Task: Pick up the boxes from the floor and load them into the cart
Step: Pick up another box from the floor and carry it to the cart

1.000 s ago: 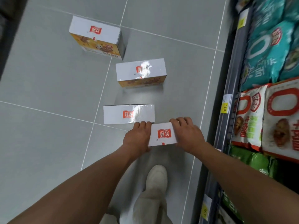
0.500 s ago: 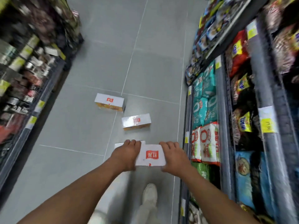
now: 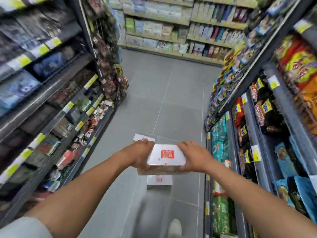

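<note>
The white rectangular cardboard box with a red label (image 3: 166,154) is off the ground, held in the air in front of me above the grey tiled floor (image 3: 171,93), mid-aisle. My left hand (image 3: 139,154) clasps its left short end and my right hand (image 3: 193,156) its right short end, fingers curled round the ends, so both hands grip it. My left thumb I cannot make out.

Its long axis runs side to side, across the aisle, from one palm to the other. The white labelled face points up and leans a little toward me, and a brownish printed long side faces my body. The label is too blurred to tell which way up it reads.

I judge the pick-up of this one done and the carry to the cart left. The cart is nowhere in view, so I cannot say how many boxes it holds.

Two more lie on the floor, yet to be lifted. A second white box with a red mark (image 3: 159,181) sits just below the one I hold, nearer my feet. A third white box (image 3: 143,138) lies farther up the aisle, partly hidden behind my left hand.

My pale shoe (image 3: 175,226) shows at the bottom edge. Shelves of bright snack packets (image 3: 257,117) line my right, and darker shelves of packaged goods (image 3: 51,109) line my left.
</note>
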The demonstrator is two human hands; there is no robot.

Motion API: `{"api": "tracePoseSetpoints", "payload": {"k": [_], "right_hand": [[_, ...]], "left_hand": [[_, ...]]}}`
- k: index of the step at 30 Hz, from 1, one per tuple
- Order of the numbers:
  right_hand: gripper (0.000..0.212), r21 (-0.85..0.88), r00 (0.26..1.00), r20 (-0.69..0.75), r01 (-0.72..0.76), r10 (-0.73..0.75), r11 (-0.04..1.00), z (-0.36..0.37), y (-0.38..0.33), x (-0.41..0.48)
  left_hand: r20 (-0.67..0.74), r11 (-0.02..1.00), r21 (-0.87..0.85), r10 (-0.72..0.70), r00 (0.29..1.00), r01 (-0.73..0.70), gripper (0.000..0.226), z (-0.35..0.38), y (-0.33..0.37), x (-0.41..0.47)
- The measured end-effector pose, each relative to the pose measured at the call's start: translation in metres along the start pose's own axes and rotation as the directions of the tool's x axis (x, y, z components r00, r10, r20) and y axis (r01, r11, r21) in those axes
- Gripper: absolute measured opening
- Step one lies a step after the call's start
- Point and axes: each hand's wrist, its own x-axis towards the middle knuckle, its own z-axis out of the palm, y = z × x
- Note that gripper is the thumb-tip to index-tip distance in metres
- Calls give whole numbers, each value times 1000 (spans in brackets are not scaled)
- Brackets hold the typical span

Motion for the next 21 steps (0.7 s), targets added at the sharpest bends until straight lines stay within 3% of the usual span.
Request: {"api": "tracePoseSetpoints", "payload": {"k": [4,8,11,15,21], "right_hand": [[99,-44,995,-26,99,-100,994,-37,-57,15],[103,-65,973,-32,224,-226,972,-54,-116,39],[103,-89,937,-28,345,-349,934,-65,-156,60],[106,-125,846,30,531,-532,838,-77,-220,94],[114,-213,653,165,755,-739,620,-86,-318,118]], "left_hand": [[-96,998,-25,-56,994,54,86,-31,-30,-61],[-147,985,-52,-173,974,167,98,-41,-74,-113],[-166,958,-81,-286,944,276,86,-44,-99,-153],[-217,888,-166,-457,863,429,84,-37,-126,-211],[-243,696,-351,-714,657,626,72,-9,-134,-297]]}}
